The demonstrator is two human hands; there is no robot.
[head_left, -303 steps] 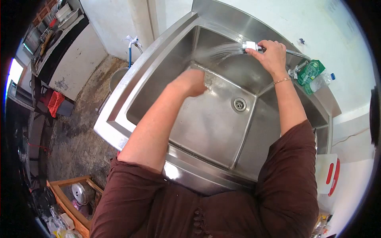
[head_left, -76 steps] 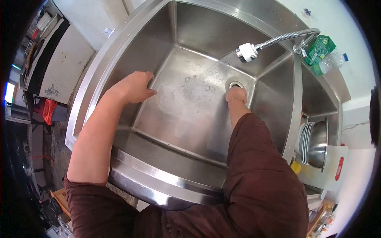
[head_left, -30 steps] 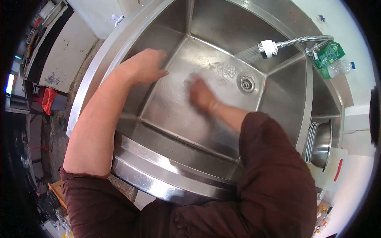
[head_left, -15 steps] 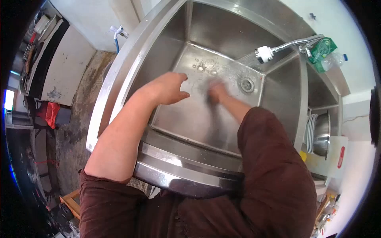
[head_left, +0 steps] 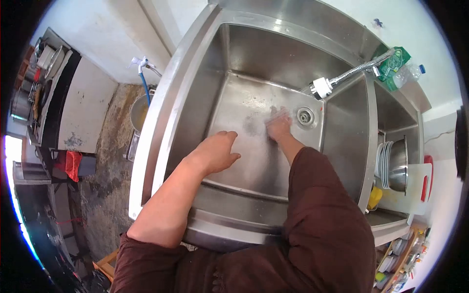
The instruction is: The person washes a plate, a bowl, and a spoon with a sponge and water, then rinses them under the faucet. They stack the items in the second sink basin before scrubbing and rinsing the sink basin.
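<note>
A deep steel sink (head_left: 244, 168) fills the middle of the view. My left hand (head_left: 220, 152) hovers over its left front part, thumb and fingers apart, holding nothing. Deeper in the basin my right hand (head_left: 280, 124) is low over the bottom, left of the round drain (head_left: 305, 116), its fingers smeared by motion. Whether it touches the metal or holds anything cannot be made out. A flexible faucet with a white head (head_left: 322, 88) hangs over the back right corner. The basin floor is wet.
Plates (head_left: 385, 165) and a steel bowl (head_left: 399, 163) stand in the side compartment, near a white cutting board (head_left: 415, 188). Plastic bottles (head_left: 408, 75) lie behind the faucet. At the left are a blue hose (head_left: 145, 88), a pot (head_left: 140, 113) and a pale counter (head_left: 80, 97).
Water spray from the faucet is less visible now. My right hand has shifted slightly toward the drain, and my left hand has moved nearer the front edge. The camera view has shifted.
</note>
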